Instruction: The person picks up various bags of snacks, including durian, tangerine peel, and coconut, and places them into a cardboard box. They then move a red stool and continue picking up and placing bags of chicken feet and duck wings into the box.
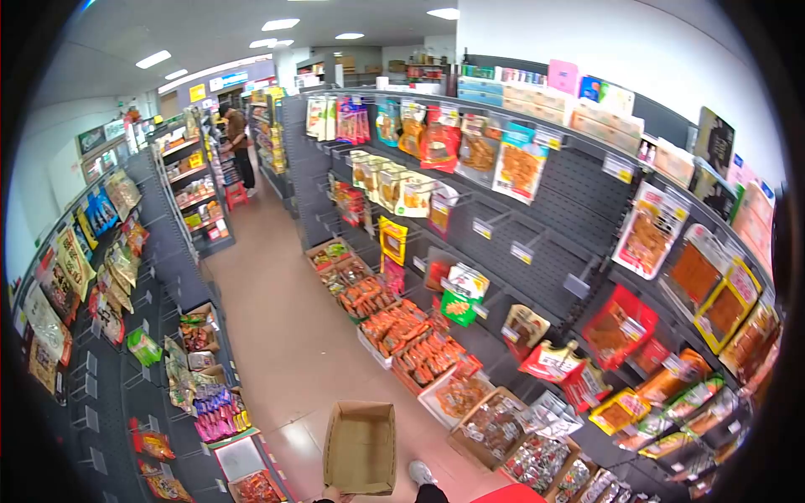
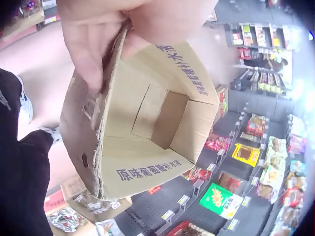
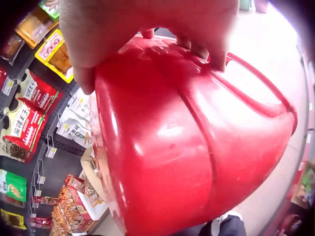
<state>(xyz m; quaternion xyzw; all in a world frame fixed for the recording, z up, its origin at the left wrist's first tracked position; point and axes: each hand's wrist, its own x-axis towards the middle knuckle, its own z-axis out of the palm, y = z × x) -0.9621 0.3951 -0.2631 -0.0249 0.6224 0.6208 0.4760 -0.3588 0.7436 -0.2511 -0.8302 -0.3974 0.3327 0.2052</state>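
From my remote station I see the left hand (image 2: 138,17) pinching the open box (image 1: 360,436) at six o'clock in the head view and the right hand (image 3: 147,24) gripping the red plastic item (image 3: 167,152) at five, shelves (image 1: 579,189) at two.

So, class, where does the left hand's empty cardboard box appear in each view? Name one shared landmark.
Head: empty cardboard box, bottom, just left of centre.
Left wrist: centre, its opening facing the camera.
Right wrist: not in it.
Shared landmark: green snack bag, right of centre, lower right, left edge, respectively.
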